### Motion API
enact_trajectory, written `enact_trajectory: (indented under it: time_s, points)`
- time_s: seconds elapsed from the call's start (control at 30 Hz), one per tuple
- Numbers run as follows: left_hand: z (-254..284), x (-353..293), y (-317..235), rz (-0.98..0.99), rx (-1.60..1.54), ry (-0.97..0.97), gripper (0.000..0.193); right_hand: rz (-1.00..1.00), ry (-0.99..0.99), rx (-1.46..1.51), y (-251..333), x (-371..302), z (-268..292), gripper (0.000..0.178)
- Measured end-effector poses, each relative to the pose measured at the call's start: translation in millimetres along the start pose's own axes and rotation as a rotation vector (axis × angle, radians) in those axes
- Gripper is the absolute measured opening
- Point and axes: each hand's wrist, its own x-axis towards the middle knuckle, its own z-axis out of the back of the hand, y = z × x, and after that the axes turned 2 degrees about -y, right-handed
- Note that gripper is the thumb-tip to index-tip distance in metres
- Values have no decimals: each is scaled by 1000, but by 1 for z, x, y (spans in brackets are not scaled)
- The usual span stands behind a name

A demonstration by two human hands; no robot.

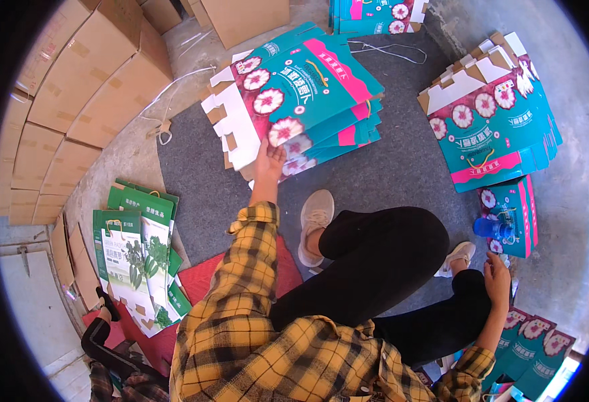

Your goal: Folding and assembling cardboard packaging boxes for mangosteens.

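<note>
My left hand [269, 163] reaches to the near edge of a stack of flattened teal cardboard gift boxes [328, 87]. Its fingers are stretched and touch the stack's corner, beside the white flaps. The boxes show pink bands and round purple-and-white slices. Over at the right, my right hand [497, 276] hangs beside my knee with its fingers loosely apart. Just beyond its fingertips is a blue plastic bottle [493, 228], in front of a standing teal box [517, 208]. A small whitish thing by those fingertips is too small to make out.
Another stack of teal boxes [489, 127] leans at the right; more lie at the far edge and lower right. Green-and-white boxes [137, 248] stand at the left near another person's leg [96, 338]. Brown cartons [73, 87] are piled at left. White cord [167, 94] lies on the floor.
</note>
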Motion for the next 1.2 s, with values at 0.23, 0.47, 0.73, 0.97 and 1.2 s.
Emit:
enact_trajectory:
  time_s: [0.23,0.47,0.73,0.97,1.2]
  points:
    - [-97,-98,-8,-354,283,336,24,-35,-6,-11,2,-3,4,29]
    - [-159,-225,8,-752,619,475,26,-48,-64,63,0,-15,7,27]
    - [-183,-346,72,-1158,1098,863,19,-1,-115,0,-19,-43,2,27]
    - [-45,-374,195,-1077,1825,1344,40,-144,-40,505,-5,-33,-7,45]
    - [1,-384,223,-1259,1920,1797,45,-576,147,1441,-33,-53,-35,82]
